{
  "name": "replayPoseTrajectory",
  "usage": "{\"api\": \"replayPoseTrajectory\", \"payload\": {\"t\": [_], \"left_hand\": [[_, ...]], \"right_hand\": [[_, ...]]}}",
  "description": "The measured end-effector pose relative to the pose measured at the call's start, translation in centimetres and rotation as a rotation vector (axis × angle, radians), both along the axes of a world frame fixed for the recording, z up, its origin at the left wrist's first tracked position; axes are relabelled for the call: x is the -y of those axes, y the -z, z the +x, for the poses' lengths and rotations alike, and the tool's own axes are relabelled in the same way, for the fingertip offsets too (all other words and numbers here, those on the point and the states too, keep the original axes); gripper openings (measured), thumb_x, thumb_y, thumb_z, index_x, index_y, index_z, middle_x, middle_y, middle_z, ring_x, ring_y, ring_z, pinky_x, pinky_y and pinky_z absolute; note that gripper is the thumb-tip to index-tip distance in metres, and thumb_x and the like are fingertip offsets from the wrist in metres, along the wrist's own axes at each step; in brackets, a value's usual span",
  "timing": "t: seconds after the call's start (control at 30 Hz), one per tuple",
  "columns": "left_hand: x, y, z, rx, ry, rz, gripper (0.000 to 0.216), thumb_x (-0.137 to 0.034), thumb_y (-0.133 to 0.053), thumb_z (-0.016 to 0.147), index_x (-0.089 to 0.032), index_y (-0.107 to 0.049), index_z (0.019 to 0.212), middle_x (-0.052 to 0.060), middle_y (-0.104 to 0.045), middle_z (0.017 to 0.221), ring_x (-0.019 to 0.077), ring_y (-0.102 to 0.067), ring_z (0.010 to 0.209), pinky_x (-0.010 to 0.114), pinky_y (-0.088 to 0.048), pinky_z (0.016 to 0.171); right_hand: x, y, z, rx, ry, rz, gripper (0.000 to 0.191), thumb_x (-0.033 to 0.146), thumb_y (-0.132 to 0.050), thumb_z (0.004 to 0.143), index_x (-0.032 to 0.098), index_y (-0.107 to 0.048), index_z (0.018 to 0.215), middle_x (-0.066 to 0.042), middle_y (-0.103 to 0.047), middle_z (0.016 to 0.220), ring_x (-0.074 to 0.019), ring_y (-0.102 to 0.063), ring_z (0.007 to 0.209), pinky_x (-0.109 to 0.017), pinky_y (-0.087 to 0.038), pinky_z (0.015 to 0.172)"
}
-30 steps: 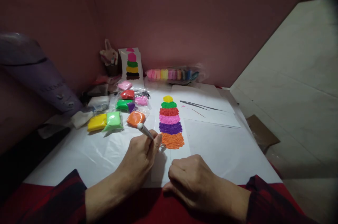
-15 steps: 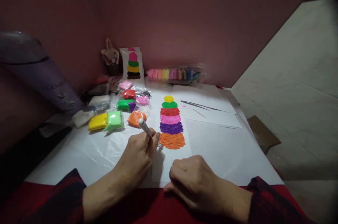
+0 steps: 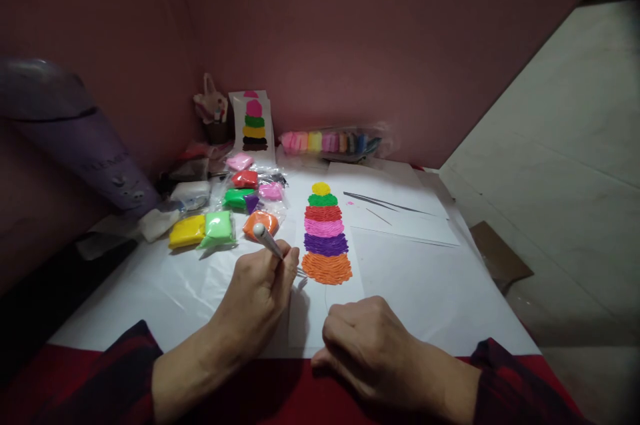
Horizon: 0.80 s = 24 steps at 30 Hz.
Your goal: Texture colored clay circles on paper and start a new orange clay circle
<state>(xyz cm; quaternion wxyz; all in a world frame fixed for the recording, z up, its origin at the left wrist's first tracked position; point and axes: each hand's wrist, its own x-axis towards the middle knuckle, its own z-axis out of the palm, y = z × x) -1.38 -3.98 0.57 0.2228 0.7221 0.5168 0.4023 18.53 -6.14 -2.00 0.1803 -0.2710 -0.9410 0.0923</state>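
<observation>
My left hand (image 3: pixel 260 298) is closed around a slim white modelling tool (image 3: pixel 267 243), its tip at the lower left edge of the orange clay band (image 3: pixel 327 267). That band is the bottom of a stacked clay picture (image 3: pixel 324 228) on a white sheet, with yellow, green, red, pink and purple bands above it. My right hand (image 3: pixel 367 345) rests curled on the sheet's near edge, fingers tucked under, whatever is in them hidden.
Bagged clay lumps lie left of the picture: yellow (image 3: pixel 186 230), light green (image 3: pixel 219 226), orange (image 3: pixel 260 221), green, red, pink. A finished sample card (image 3: pixel 253 121) leans on the back wall beside a pack of coloured clay sticks (image 3: pixel 330 141). A purple cone-shaped object (image 3: pixel 75 138) lies far left.
My left hand has drawn the tool slightly left and back from the orange band, tilting its handle more leftward. The right hand has stayed in place.
</observation>
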Motion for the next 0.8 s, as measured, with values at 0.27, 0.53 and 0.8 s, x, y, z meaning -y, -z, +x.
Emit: {"api": "replayPoseTrajectory", "payload": {"t": [0.27,0.53,0.8], "left_hand": [[0.23,0.32,0.42,0.036,0.051,-0.069,0.032,-0.03,-0.038,0.095,-0.02,-0.047,0.066,-0.006,-0.039,0.054,0.0088,-0.038,0.048,0.023,-0.032,0.047],[0.01,0.34,0.36,0.024,0.052,-0.086,0.032,-0.03,-0.038,0.094,-0.021,-0.042,0.064,-0.006,-0.04,0.055,0.0092,-0.037,0.048,0.024,-0.031,0.048],[0.05,-0.02,0.32,0.027,0.013,-0.037,0.031,-0.03,-0.039,0.094,-0.019,-0.048,0.067,-0.005,-0.044,0.056,0.0094,-0.041,0.049,0.024,-0.034,0.049]], "right_hand": [[0.01,-0.32,-0.15,-0.001,-0.001,0.008,0.025,0.032,-0.051,0.093,0.018,-0.05,0.072,0.002,-0.054,0.064,-0.0117,-0.033,0.051,-0.029,-0.019,0.048],[-0.08,-0.17,-0.08,-0.005,-0.007,0.006,0.025,0.034,-0.054,0.092,0.019,-0.05,0.073,0.002,-0.055,0.064,-0.0117,-0.034,0.051,-0.029,-0.018,0.048],[-0.08,-0.07,-0.1,-0.021,-0.004,0.014,0.026,0.034,-0.055,0.092,0.019,-0.05,0.071,0.003,-0.053,0.062,-0.0117,-0.032,0.051,-0.029,-0.018,0.048]]}}
